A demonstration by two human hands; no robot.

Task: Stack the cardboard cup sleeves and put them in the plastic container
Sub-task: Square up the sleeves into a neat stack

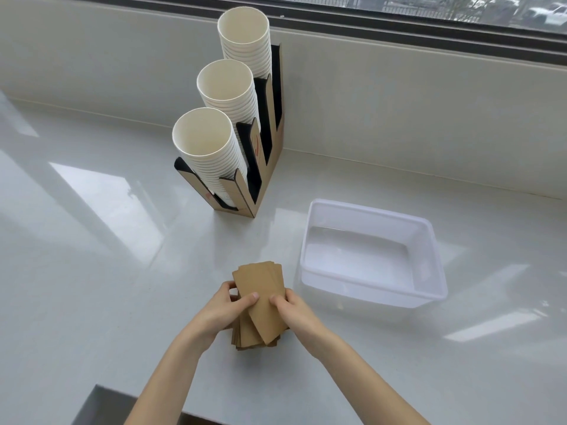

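A loose pile of several flat brown cardboard cup sleeves (pixel 259 282) lies on the white counter near its front edge, fanned unevenly. My left hand (pixel 225 308) grips the pile from the left, thumb on top. My right hand (pixel 296 308) grips it from the right, thumb pressing the top sleeve. The lower ends of the sleeves stick out below my hands. An empty clear plastic container (pixel 429 297) sits on the counter just right of the pile, apart from it.
A cardboard cup holder (pixel 270 167) with three tall stacks of white paper cups (pixel 201 139) stands behind the pile. A low wall and window ledge run along the back. The counter's front edge drops off at the lower left.
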